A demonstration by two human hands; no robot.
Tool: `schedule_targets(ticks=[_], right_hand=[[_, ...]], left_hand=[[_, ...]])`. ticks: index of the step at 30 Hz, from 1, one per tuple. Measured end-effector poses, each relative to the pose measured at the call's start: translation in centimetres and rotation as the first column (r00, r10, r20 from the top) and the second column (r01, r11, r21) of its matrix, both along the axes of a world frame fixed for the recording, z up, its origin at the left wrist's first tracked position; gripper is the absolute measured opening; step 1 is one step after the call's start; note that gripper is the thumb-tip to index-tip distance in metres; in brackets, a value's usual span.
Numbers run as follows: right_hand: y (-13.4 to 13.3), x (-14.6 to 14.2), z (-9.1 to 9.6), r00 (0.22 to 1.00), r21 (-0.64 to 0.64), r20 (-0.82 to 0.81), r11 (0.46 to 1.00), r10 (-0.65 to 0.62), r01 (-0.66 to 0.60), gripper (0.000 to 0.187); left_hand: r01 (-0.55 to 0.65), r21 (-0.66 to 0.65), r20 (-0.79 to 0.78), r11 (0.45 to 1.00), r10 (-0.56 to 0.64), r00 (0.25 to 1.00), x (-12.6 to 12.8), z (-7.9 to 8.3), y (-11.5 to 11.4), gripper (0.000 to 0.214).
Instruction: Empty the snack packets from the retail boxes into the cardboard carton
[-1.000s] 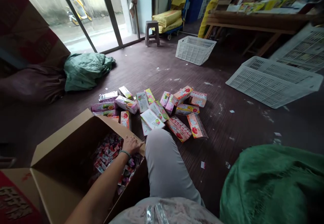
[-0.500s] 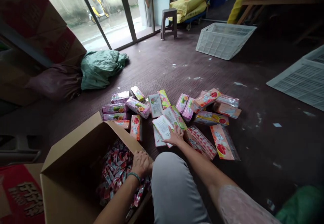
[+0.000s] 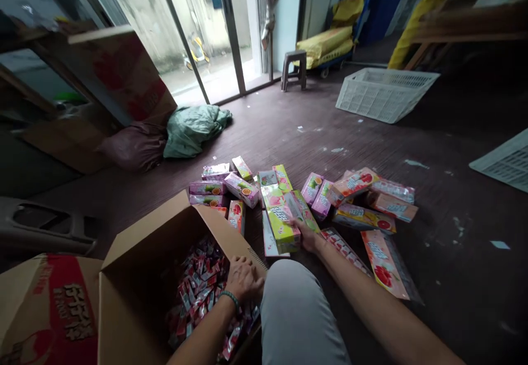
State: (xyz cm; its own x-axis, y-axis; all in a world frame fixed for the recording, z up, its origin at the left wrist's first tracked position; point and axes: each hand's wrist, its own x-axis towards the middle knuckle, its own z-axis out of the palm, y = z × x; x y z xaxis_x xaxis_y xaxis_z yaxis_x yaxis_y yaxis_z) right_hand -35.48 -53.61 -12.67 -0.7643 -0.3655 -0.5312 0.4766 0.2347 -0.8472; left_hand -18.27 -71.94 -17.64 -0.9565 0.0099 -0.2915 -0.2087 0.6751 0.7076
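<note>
Our right hand (image 3: 304, 234) holds the yellow pack (image 3: 281, 219) by one side, over other packs (image 3: 270, 241) on the floor (image 3: 289, 120), and we may drop it if that hold slips, while our left hand (image 3: 243, 280) lies on the carton flap (image 3: 225, 238), its grip unclear.

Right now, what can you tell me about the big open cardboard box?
The open box looks like plain brown cardboard inside, its top open and its flaps unfolded. A loose heap of small, shiny wrapped packets lies inside. It stands beside the person's bent knee; whether they touch is unclear. The left hand rests on the edge nearest that knee.
</note>
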Motion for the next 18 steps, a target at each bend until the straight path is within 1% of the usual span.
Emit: schedule_targets(ticks=[1,2,3,4,5,6,7,8,9,10,11,12,13,14,15,16,18], right_hand=[[-0.7,0.5,2.2,1.000,-0.073,-0.001,0.997,0.024,-0.025,0.055],[-1.6,1.2,4.5,0.998,-0.141,-0.007,0.988,0.056,-0.057,0.050],[-2.6,2.0,6.7,0.995,-0.199,-0.017,0.975,0.100,-0.101,0.047],[-3.8,2.9,8.8,0.987,-0.255,-0.028,0.954,0.155,-0.157,0.046],[-5.1,4.0,10.8,0.974,-0.304,-0.041,0.925,0.224,-0.226,0.048],[-6.6,5.1,12.4,0.952,-0.338,-0.057,0.892,0.300,-0.301,0.053],[-8.2,6.3,13.8,0.923,-0.357,-0.075,0.854,0.377,-0.377,0.059],[-9.9,7.6,14.7,0.890,-0.369,-0.097,0.814,0.446,-0.448,0.067],[-11.6,8.8,15.3,0.852,-0.374,-0.123,0.771,0.508,-0.514,0.075],[-13.4,10.1,15.4,0.813,-0.368,-0.154,0.731,0.562,-0.575,0.082],[-15.0,11.4,15.1,0.772,-0.355,-0.182,0.691,0.609,-0.629,0.088],[-16.6,12.7,14.5,0.739,-0.347,-0.203,0.658,0.643,-0.668,0.091],[-18.1,13.9,13.7,0.723,-0.351,-0.203,0.641,0.660,-0.683,0.090],[-19.4,15.0,12.6,0.728,-0.371,-0.175,0.641,0.662,-0.672,0.086],[-20.5,16.0,11.5,0.745,-0.401,-0.120,0.654,0.657,-0.641,0.080],[-21.4,16.9,10.4,0.764,-0.432,-0.047,0.677,0.643,-0.596,0.075],[-22.8,18.4,8.6,0.773,-0.476,0.098,0.711,0.627,-0.517,0.067]], left_hand=[[-0.109,0.198,0.004,0.974,0.111,0.994,0.1,0.1,-0.2,0.027],[-0.207,0.376,0.029,0.903,0.212,0.977,0.2,0.4,-0.5,0.034],[-0.290,0.530,0.077,0.797,0.295,0.952,0.3,1.0,-1.1,0.045],[-0.351,0.649,0.131,0.675,0.354,0.926,0.6,2.0,-1.8,0.058],[-0.383,0.748,0.171,0.542,0.400,0.900,1.0,3.4,-2.7,0.068],[-0.376,0.838,0.186,0.395,0.441,0.878,1.7,5.0,-3.8,0.073],[-0.327,0.921,0.193,0.213,0.481,0.855,2.5,6.8,-5.0,0.074],[-0.239,0.969,0.175,0.057,0.524,0.834,3.5,8.6,-6.2,0.073],[-0.144,0.989,0.141,-0.039,0.568,0.811,4.7,10.2,-7.5,0.070],[-0.092,0.992,0.126,-0.088,0.615,0.778,6.1,11.6,-8.8,0.067],[-0.074,0.991,0.132,-0.115,0.666,0.734,7.6,12.6,-10.1,0.062],[-0.100,0.985,0.170,-0.140,0.714,0.679,9.3,13.3,-11.2,0.057],[-0.150,0.974,0.227,-0.171,0.753,0.617,11.1,13.5,-12.1,0.052],[-0.200,0.957,0.286,-0.208,0.779,0.558,12.9,13.4,-12.9,0.047],[-0.239,0.940,0.335,-0.243,0.786,0.520,14.7,13.0,-13.4,0.045],[-0.262,0.926,0.372,-0.272,0.777,0.507,16.4,12.5,-13.7,0.045],[-0.281,0.910,0.415,-0.307,0.719,0.557,19.1,11.2,-13.5,0.049]])
